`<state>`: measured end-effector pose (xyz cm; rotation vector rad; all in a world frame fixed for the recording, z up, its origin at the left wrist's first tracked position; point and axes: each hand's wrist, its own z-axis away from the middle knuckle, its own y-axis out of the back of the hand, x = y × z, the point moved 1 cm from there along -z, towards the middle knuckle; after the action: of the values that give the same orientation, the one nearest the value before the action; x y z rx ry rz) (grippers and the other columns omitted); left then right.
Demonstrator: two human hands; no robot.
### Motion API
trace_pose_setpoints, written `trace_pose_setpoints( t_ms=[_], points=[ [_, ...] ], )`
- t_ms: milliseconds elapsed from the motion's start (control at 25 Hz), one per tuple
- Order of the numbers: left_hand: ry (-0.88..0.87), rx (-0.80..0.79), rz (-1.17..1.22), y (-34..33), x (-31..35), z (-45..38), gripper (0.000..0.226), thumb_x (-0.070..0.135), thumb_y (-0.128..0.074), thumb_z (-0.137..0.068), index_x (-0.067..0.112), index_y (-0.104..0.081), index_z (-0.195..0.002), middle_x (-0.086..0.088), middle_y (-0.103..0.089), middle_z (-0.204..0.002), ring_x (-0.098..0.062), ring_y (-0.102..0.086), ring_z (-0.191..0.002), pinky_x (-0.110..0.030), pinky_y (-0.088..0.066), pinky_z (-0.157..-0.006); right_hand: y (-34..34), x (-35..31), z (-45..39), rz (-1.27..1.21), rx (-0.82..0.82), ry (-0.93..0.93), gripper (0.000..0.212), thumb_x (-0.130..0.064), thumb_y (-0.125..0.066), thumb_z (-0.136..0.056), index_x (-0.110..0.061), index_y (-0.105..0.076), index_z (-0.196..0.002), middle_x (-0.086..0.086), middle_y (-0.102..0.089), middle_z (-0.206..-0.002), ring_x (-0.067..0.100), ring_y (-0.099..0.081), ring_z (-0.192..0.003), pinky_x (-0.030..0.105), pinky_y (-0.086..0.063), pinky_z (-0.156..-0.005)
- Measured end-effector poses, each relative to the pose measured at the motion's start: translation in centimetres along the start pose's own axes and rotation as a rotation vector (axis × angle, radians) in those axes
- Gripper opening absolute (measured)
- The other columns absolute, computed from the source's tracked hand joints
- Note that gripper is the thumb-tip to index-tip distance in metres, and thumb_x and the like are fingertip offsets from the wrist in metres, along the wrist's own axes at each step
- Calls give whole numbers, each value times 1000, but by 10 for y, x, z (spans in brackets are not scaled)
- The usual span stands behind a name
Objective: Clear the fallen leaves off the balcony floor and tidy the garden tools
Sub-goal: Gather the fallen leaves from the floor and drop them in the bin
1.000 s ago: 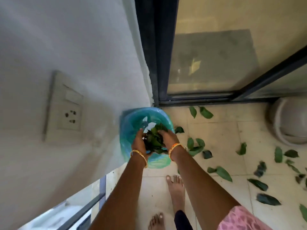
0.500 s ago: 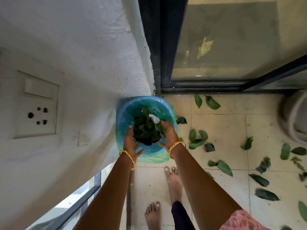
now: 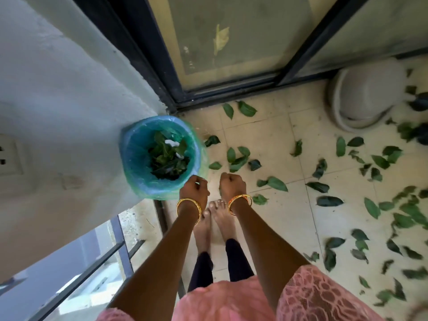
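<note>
A small bin lined with a blue-green plastic bag stands in the corner by the wall, with a heap of green leaves and a white scrap inside. My left hand hangs just right of the bin's near rim, fingers curled, holding nothing. My right hand is beside it, also curled and empty, above my bare feet. Several green leaves lie scattered over the tiled balcony floor, thickest toward the right.
A white wall with a socket plate rises on the left. A dark-framed sliding glass door closes the far side. A round white basin sits at the far right. A railing with glass runs at lower left.
Both hands let the leaves fall into the bin and pulled back toward me, out of the bin. The camera view has swung right, showing more of the leaf-strewn floor.
</note>
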<state>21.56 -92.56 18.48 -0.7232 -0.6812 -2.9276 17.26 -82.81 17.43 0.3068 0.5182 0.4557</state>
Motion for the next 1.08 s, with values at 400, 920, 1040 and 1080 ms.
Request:
trace_pose_setpoints(
  t_ms=[400,920,1040,1080],
  points=[
    [157,-277,-402,-63,-90,-41,11,22,-51,-90,15,-59,-95,-12,-68,-103,-32,-64,-100,-42,-52,-92,36,149,-59,94,0,-148,9,-15,-61,-84,-21,-61,-78,5,-67,-86,22,-63,-81,29,-52,-77],
    [226,-326,-312,-126,-152,-196,19,27,-44,-96,18,-44,-113,-17,-57,-108,-32,-58,-93,-47,-51,-92,-109,196,-205,547,79,363,30,2,-52,-87,-6,-59,-115,17,-48,-122,32,-53,-107,38,-50,-88],
    [289,-382,-275,-124,-136,-188,34,36,-44,-97,16,-44,-125,-12,-55,-109,-29,-56,-93,-39,-50,-84,-96,188,-200,43,102,258,12,5,-64,-76,-6,-69,-79,13,-67,-85,30,-66,-82,38,-55,-78],
    [308,-418,-251,-124,-124,-180,33,39,-44,-97,18,-46,-122,-10,-57,-106,-27,-55,-93,-37,-49,-81,-89,178,-192,-142,94,155,14,3,-69,-73,-10,-66,-70,9,-67,-74,30,-67,-76,40,-57,-73]
  ],
)
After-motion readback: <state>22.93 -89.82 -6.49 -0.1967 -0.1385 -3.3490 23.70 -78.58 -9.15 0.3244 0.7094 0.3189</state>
